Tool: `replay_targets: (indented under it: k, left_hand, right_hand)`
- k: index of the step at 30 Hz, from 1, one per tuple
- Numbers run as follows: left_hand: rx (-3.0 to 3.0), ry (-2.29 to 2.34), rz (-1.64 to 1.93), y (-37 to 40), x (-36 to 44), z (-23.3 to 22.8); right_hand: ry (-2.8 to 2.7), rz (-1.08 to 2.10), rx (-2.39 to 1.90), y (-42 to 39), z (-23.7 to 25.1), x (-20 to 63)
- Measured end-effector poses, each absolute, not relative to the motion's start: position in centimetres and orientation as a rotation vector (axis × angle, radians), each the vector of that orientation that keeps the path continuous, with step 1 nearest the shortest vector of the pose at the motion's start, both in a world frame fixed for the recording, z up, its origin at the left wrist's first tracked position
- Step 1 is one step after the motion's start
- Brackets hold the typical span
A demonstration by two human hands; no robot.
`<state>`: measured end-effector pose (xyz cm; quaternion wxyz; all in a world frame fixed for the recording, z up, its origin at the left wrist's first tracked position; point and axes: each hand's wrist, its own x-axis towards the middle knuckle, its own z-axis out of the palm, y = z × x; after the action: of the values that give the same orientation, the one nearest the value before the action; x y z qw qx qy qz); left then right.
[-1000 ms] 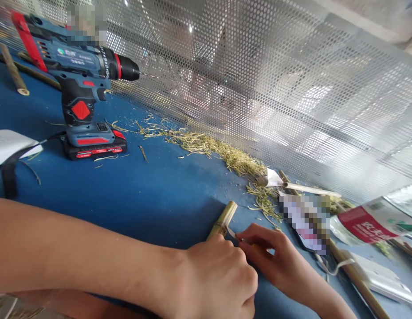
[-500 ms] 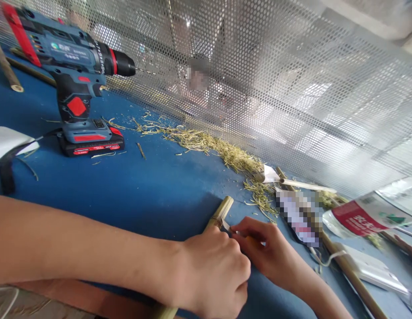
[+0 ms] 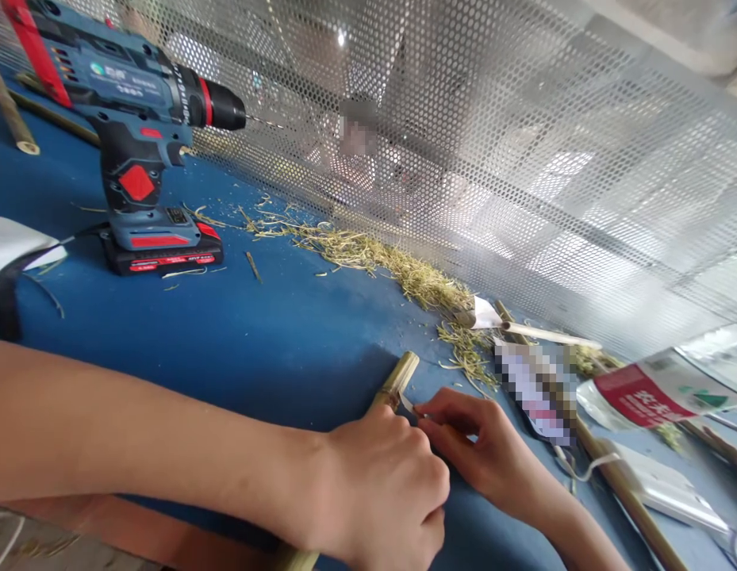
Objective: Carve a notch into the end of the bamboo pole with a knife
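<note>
My left hand [image 3: 385, 484] is closed around a bamboo stick [image 3: 402, 374], pressing it down at the blue tabletop's front part. The stick's cut end points away from me, and its near end shows below my wrist. Between the fingers of my right hand [image 3: 481, 444] is a small knife [image 3: 407, 403]. Its blade lies against the side of the stick, beside a dark ring that looks like a joint. A bit of orange, apparently the handle, shows under my fingers; the rest is hidden.
A cordless drill [image 3: 142, 151] stands upright at the left. Yellow-green shavings [image 3: 374, 258] run along the perforated metal screen [image 3: 463, 143]. On the right lie a phone-like object [image 3: 535, 396], a large plastic bottle [image 3: 659, 388], a white power strip [image 3: 671, 484] and a long bamboo pole [image 3: 635, 503].
Both hands hold their grips in nearly the same place. The knife blade has shifted very slightly against the stick; the view has moved a little.
</note>
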<state>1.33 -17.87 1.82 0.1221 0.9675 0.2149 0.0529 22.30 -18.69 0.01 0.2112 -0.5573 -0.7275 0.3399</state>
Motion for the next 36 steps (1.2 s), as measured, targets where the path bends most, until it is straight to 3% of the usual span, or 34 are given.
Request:
replay_targets:
  k: [27,36]
  left_hand:
    - [2.783,0.646,0.275,-17.9,1.2,1.3]
    - [2.751,0.631,0.306,-17.8,1.3,1.0]
  right_hand:
    - [-1.981,0.713,-1.593,-18.3,-0.4,21.4]
    - [-1.887,0.362,-1.504,-18.8,1.4,23.0]
